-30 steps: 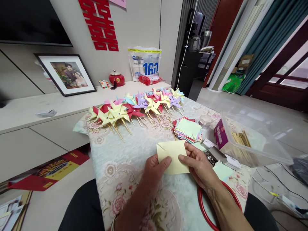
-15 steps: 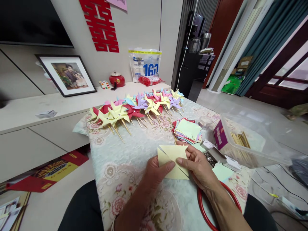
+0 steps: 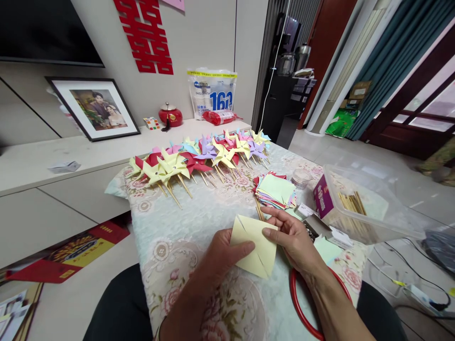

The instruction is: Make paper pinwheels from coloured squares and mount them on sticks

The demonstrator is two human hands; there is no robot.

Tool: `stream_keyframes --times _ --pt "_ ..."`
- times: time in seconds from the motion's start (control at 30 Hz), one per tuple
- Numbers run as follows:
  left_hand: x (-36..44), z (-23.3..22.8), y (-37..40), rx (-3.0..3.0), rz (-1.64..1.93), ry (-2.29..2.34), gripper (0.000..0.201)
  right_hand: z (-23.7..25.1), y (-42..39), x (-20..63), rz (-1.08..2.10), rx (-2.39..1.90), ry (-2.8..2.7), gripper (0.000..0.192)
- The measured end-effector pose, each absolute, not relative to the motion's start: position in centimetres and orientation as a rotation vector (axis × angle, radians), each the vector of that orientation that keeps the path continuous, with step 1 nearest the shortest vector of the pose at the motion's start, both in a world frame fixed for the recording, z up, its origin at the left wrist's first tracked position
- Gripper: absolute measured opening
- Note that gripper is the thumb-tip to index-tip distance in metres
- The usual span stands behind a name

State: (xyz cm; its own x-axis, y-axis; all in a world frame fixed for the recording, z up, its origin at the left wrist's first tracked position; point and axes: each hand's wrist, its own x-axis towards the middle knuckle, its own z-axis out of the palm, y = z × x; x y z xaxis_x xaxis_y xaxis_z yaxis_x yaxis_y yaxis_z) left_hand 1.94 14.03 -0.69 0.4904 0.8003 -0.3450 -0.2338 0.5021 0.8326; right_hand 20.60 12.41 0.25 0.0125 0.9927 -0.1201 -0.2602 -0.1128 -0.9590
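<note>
A square of pale yellow paper (image 3: pixel 256 244), slit inward from its corners, is held flat above the table. My left hand (image 3: pixel 227 248) pinches its left edge, thumb on top and fingers hidden beneath. At the right edge my right hand (image 3: pixel 289 237) grips the sheet between thumb and fingers, with the index finger stretched out beyond it. Just past the paper lies a stack of coloured paper squares (image 3: pixel 275 189), with a few thin sticks (image 3: pixel 259 210) beside it. Finished paper pinwheels (image 3: pixel 195 158) on sticks lie in a row across the far side.
A clear plastic box (image 3: pixel 384 227) with wooden sticks (image 3: pixel 351 203) stands on the right. Near it are a small open box (image 3: pixel 316 225), pale green paper (image 3: pixel 327 248) and a round clear container (image 3: pixel 301 178). A red ring-shaped handle (image 3: pixel 298 308) lies by my right forearm.
The yellow paper has turned clockwise a little in my hands. My right index finger has lifted and stretched out from the sheet. The view has shifted slightly.
</note>
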Motion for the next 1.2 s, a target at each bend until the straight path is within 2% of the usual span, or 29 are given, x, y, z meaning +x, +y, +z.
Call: stream_keyframes --times 0.2,0.37,0.6,0.87,0.97,1.07,1.2 --pt "1.7 0.1 14.5 0.540 0.909 0.717 0.042 1.0 12.4 20.2 1.450 -1.120 -0.874 0.040" --pt "2.1 0.1 14.7 0.489 0.944 0.656 0.055 1.4 12.6 19.7 1.374 -1.120 -0.700 0.035" --pt "3.0 -0.3 13.8 0.667 0.906 0.698 0.043 1.3 12.6 19.3 1.350 -1.132 -0.692 0.032" --pt "2.9 -1.0 14.2 0.635 1.042 0.844 0.026 1.1 12.4 19.1 1.422 -1.088 -0.925 0.022" --pt "2.9 -1.1 14.2 0.742 1.036 0.917 0.023 1.1 12.3 19.1 1.435 -1.054 -0.927 0.026" --pt "3.0 -0.7 14.2 0.728 1.054 0.866 0.025 1.1 12.4 19.1 1.447 -1.040 -0.907 0.032" --pt "3.5 -0.1 14.0 0.617 1.094 0.777 0.039 1.2 12.5 19.0 1.369 -1.017 -0.843 0.033"
